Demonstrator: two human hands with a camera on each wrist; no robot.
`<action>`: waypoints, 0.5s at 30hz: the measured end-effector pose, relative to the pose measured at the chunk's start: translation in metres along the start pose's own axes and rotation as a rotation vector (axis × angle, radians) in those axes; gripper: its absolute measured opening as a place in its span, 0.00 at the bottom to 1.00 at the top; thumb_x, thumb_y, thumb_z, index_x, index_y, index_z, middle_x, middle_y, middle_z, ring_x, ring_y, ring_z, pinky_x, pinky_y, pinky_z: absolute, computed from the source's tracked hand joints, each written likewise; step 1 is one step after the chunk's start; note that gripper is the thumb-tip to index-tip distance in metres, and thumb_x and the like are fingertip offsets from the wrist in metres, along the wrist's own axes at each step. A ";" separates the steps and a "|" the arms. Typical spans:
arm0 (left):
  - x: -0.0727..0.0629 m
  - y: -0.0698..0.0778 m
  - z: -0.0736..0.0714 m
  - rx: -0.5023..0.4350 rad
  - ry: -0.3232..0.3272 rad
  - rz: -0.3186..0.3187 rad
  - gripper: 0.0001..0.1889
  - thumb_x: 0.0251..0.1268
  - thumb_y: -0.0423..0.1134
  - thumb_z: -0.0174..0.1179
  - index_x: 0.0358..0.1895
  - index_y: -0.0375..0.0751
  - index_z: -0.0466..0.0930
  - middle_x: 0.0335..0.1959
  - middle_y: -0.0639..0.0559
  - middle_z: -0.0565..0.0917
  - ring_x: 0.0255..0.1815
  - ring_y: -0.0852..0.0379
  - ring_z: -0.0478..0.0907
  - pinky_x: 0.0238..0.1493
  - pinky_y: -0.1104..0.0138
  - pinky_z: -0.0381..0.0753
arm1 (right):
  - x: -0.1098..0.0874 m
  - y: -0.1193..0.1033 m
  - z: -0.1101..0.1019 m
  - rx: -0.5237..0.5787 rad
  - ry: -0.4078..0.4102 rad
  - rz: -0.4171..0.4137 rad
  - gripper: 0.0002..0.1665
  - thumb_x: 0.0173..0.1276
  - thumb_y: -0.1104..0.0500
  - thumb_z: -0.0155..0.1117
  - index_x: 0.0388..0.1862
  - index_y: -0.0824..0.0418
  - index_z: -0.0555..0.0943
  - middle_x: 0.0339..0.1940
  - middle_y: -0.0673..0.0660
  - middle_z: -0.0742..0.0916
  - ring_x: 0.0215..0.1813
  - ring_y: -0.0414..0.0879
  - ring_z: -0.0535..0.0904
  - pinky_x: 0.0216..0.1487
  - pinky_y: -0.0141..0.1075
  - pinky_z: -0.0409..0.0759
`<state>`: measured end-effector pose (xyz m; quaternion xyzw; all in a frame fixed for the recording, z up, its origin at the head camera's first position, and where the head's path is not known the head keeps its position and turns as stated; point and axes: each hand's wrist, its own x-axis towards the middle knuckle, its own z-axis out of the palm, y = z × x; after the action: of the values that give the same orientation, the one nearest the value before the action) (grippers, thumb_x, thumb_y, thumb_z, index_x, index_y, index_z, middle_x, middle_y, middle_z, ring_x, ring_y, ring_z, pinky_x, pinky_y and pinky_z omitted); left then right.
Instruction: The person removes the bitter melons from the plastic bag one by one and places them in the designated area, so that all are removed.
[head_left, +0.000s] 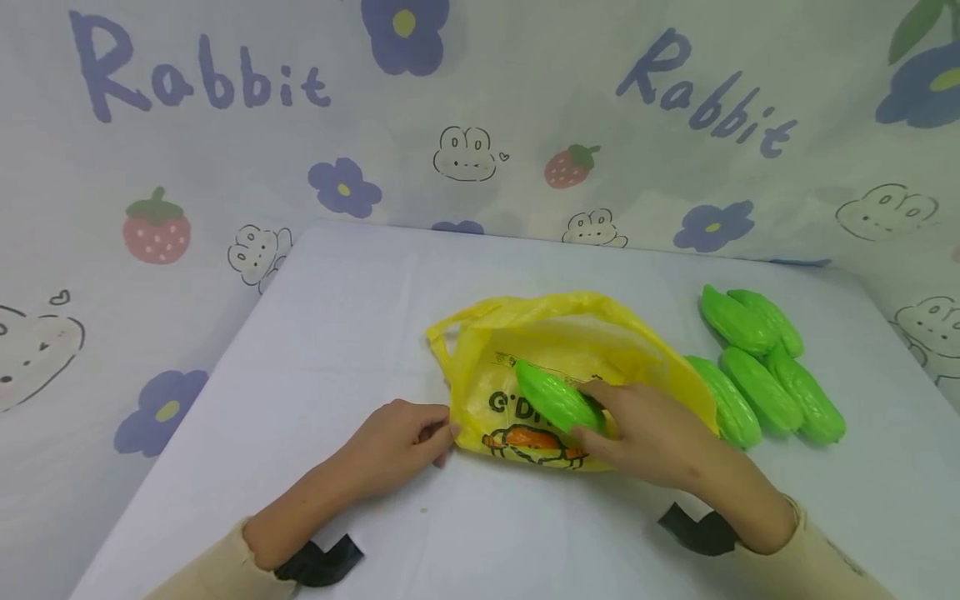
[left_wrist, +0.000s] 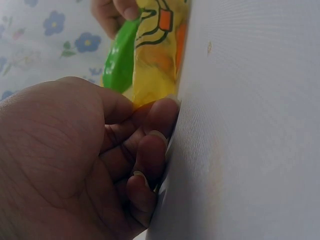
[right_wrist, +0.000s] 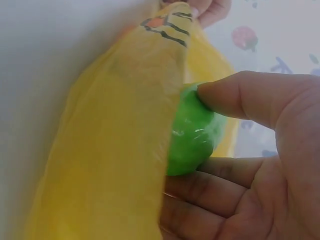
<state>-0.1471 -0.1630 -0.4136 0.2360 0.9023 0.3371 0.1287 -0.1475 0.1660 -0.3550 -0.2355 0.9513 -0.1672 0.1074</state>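
A yellow plastic bag (head_left: 480,400) with black print lies on the white table, its mouth held wide. At its left edge my left hand (head_left: 401,446) pinches the film between thumb and fingers, low against the table; the left wrist view shows this grip (left_wrist: 150,112) closely. My right hand (head_left: 652,425) holds a glossy green bitter melon (head_left: 555,396) by its near end, thumb on one side and fingers on the other. The melon points up and left across the bag's opening. In the right wrist view, bag film partly covers the melon (right_wrist: 195,132).
Several more green bitter melons (head_left: 765,400) lie in a loose group to the right of the bag, the nearest partly behind its edge. Behind the table hangs a white cloth (head_left: 517,100) printed with rabbits, flowers and strawberries. Black straps (head_left: 697,531) show at both wrists.
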 end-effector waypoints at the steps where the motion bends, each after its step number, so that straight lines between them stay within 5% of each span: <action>1: 0.000 0.000 0.000 -0.002 -0.001 0.000 0.17 0.81 0.46 0.58 0.26 0.58 0.76 0.17 0.67 0.77 0.17 0.65 0.67 0.25 0.68 0.67 | -0.003 0.001 -0.002 -0.001 0.011 0.005 0.35 0.74 0.42 0.66 0.69 0.64 0.78 0.48 0.55 0.90 0.45 0.48 0.87 0.48 0.49 0.84; 6: 0.000 0.000 0.000 -0.006 -0.006 -0.003 0.16 0.81 0.46 0.58 0.26 0.58 0.76 0.17 0.68 0.78 0.17 0.65 0.68 0.25 0.68 0.67 | -0.021 0.003 -0.013 0.023 0.088 0.044 0.36 0.75 0.43 0.67 0.71 0.63 0.76 0.58 0.59 0.88 0.57 0.58 0.86 0.54 0.56 0.83; 15: 0.000 -0.001 0.001 0.000 0.000 0.004 0.16 0.81 0.46 0.58 0.26 0.58 0.76 0.17 0.68 0.77 0.16 0.64 0.67 0.24 0.68 0.66 | -0.051 0.018 -0.042 0.069 0.211 0.064 0.30 0.76 0.44 0.67 0.67 0.61 0.74 0.59 0.59 0.87 0.54 0.57 0.87 0.50 0.57 0.84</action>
<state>-0.1467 -0.1635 -0.4153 0.2379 0.9018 0.3373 0.1282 -0.1228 0.2168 -0.3167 -0.1820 0.9581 -0.2204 0.0200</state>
